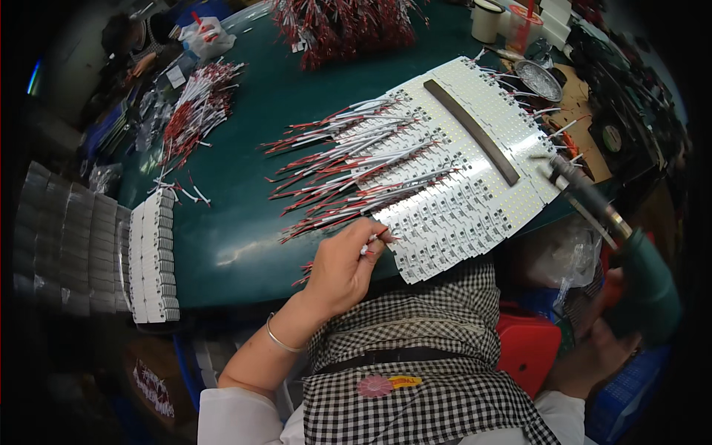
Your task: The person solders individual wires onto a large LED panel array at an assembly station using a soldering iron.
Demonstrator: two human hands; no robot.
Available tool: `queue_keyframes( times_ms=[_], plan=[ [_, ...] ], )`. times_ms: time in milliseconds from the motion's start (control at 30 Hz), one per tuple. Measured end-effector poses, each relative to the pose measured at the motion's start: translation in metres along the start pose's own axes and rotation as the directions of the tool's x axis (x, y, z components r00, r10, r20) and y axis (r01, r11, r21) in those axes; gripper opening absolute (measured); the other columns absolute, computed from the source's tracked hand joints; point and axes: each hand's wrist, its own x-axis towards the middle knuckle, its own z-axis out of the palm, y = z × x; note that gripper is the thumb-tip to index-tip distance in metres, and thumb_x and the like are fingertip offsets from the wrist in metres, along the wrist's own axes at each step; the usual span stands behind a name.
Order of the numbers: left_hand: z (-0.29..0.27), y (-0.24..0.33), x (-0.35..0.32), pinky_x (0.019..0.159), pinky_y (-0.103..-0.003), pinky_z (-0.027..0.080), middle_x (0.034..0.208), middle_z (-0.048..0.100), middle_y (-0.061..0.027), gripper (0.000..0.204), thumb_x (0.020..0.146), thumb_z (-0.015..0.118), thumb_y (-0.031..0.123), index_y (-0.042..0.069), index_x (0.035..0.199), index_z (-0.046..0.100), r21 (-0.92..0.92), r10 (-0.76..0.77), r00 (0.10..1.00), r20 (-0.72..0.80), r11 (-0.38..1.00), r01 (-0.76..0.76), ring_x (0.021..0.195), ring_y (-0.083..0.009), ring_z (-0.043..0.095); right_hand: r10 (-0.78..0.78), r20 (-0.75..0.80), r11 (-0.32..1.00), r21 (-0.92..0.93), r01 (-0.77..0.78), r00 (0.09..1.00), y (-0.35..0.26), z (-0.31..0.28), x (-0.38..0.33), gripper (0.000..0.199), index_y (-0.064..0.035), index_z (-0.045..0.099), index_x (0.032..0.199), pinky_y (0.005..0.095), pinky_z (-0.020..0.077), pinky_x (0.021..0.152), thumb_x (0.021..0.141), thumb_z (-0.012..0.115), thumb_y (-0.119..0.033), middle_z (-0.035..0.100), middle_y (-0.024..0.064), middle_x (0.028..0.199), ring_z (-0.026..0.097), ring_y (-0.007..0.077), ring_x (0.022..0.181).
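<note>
My left hand (343,261) is closed in a pinch on a short white wire (367,249). Its red end points at the near left corner of a panel of white LED circuit boards (445,245). My right hand (612,345), smeared by motion, is wrapped round the green handle of a soldering gun (644,285); its fingers are partly hidden. The gun's dark barrel reaches over the panel's right edge. Rows of red and white wires (371,174) stick out leftward from the farther boards. Across the panel lies a dark flat bar (475,133).
Loose wires (196,111) are heaped at the far left, with a larger red bundle (345,30) at the back. Stacked white boards (153,259) stand on the left edge of the green table (230,245). A metal dish (539,80) and cups (486,21) sit far right. Another person (141,44) is far left.
</note>
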Motion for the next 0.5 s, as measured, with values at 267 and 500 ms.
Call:
queue_keyframes(
  times_ms=[267, 500],
  plan=[
    [-0.006, -0.011, 0.005, 0.058, -0.020, 0.037, 0.078, 0.056, -0.0029, 0.022, 0.100, 0.048, 0.018, 0.001, 0.111, 0.056, -0.312, -0.256, 0.967, -0.010, 0.919, 0.240, 0.065, -0.0067, 0.045, 0.375, 0.008, 0.865, 0.357, -0.353, 0.927, 0.020, 0.055, -0.006, 0.075, 0.0107, 0.039, 0.131, 0.0259, 0.0476, 0.042, 0.060, 0.064, 0.005, 0.056, 0.0296, 0.117, 0.056, 0.0181, 0.053],
    [0.003, 0.007, 0.016, 0.053, -0.023, 0.040, 0.073, 0.059, -0.0010, 0.008, 0.093, 0.057, 0.003, -0.001, 0.098, 0.061, -0.329, -0.398, 0.903, -0.159, 0.884, 0.332, 0.062, -0.0073, 0.049, 0.460, 0.031, 0.823, 0.359, -0.439, 0.887, 0.037, 0.064, -0.014, 0.072, 0.0135, 0.037, 0.128, 0.0240, 0.0474, 0.036, 0.067, 0.070, -0.007, 0.052, 0.0248, 0.119, 0.054, 0.0164, 0.047]
  ],
)
